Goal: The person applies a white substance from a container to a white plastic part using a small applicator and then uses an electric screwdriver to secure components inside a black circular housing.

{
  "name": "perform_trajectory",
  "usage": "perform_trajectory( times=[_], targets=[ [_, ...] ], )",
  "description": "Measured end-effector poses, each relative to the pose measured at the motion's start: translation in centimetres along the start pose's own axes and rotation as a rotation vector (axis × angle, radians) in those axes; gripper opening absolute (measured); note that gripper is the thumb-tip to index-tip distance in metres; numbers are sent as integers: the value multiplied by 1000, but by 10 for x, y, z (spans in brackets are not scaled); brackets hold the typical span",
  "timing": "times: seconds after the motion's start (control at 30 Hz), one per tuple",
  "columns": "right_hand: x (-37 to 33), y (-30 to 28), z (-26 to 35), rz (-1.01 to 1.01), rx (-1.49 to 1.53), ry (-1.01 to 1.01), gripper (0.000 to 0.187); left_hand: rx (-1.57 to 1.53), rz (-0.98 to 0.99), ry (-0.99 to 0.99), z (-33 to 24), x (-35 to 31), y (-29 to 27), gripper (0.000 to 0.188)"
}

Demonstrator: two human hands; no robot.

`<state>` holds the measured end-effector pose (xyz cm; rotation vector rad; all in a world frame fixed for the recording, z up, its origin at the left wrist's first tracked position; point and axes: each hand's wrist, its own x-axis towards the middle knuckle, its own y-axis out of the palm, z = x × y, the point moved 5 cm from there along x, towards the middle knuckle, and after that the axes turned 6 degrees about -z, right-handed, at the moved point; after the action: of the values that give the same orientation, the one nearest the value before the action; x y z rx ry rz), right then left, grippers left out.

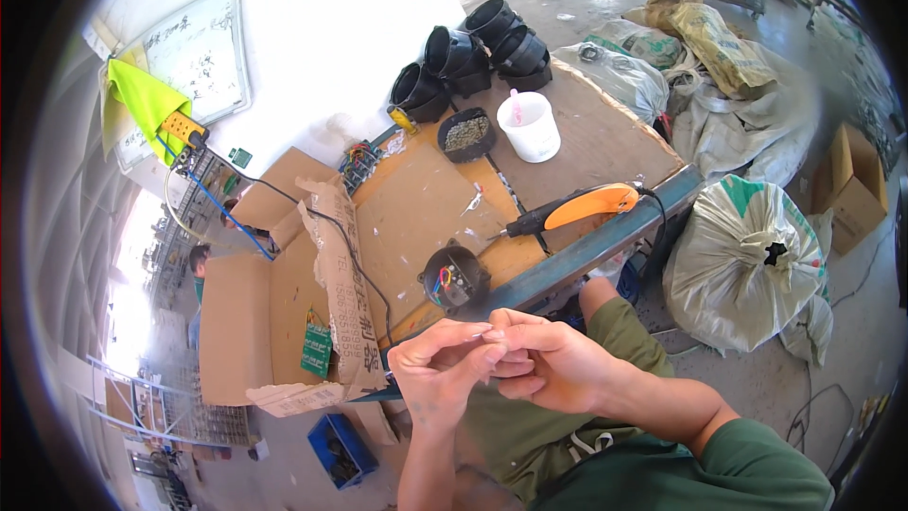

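My left hand [443, 366] and my right hand [551, 360] meet in front of my lap, fingertips pinched close together. Between them is something thin and pale, too small to name. Just beyond my hands, a round black housing [456, 276] with coloured wires inside rests at the near edge of the workbench [416, 218]. To its right lies an orange and black electric screwdriver [577, 211], its tip toward the housing and its cord running off the bench edge.
Farther back stand a white bucket [530, 129], a black tray of small screws [466, 135] and stacked black housings [459, 59]. At left, an open cardboard box [293, 303] holds green circuit boards [317, 348]. A black cable [331, 218] crosses the box. A tied white sack [747, 265] sits on the floor right.
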<state>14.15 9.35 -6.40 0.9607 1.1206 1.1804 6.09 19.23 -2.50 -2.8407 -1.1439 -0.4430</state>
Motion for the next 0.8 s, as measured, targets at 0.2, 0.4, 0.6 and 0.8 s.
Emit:
perform_trajectory(
  times=[0.2, 0.4, 0.6, 0.8],
  targets=[
    [9, -21, 6, -89, 159, 27, 27, -229, 111, -84, 12, 54, -23, 34],
    [6, -45, 33, -83, 32, -202, 31, 1049, 65, 114, 117, 205, -147, 60],
    [-3, -69, 46, -172, -10, -274, 29, 2059, 339, 194, 184, 231, -128, 57],
    [-5, -95, 55, -263, 7, -408, 26, 2096, 652, 364, 178, 237, -109, 43]
  ],
)
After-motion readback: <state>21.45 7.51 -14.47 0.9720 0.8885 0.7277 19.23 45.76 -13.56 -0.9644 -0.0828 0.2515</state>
